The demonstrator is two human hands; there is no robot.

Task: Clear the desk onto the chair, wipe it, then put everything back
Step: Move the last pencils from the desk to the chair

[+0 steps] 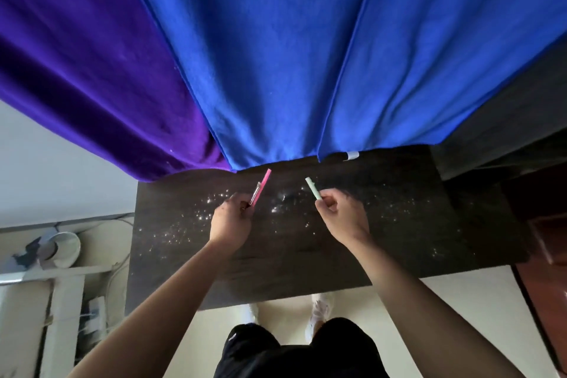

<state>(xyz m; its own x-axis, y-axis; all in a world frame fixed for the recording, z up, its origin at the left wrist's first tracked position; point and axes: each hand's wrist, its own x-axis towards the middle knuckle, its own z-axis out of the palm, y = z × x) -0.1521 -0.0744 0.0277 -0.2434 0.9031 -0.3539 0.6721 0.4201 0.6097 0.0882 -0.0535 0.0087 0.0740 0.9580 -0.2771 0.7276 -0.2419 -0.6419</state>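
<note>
As desk (399,224) lies speckled | L hand (231,219) grips pink pen (261,186), tip 1 o'clock | R hand (342,215) grips green pen (313,189), tip 11 o'clock

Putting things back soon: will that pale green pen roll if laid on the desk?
Likely: the slim pale green pen looks round, so it may roll on the dark wooden desk. It seems stiff and light, held straight in the right hand.

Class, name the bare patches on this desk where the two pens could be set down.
The dark desk is bare nearly everywhere: left of the left hand to its left edge, right of the right hand to its right edge, and the front strip. Tightest: between the pink pen and green pen.
</note>
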